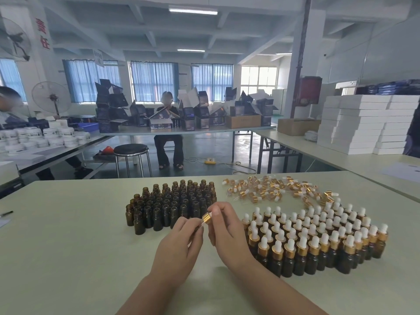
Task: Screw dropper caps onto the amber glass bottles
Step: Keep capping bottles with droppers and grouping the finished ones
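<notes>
Both hands meet above the pale green table point(68, 246). My right hand point(227, 233) pinches a gold dropper cap point(207, 217) by its collar. My left hand point(181, 244) curls around something small just below the cap; its fingers hide most of it, so I cannot tell whether it is a bottle. Behind the hands stands a block of several open amber bottles point(172, 201). To the right stands a block of several capped bottles point(318, 237) with white bulbs and gold collars. Loose dropper caps point(272, 189) lie scattered at the far right of the table.
A black pen point(6, 213) lies at the table's left edge. Beyond the table are a round stool point(131, 149), other work tables with white jars point(45, 137), dark boxes and stacked white cartons point(363, 123), and people seated at them.
</notes>
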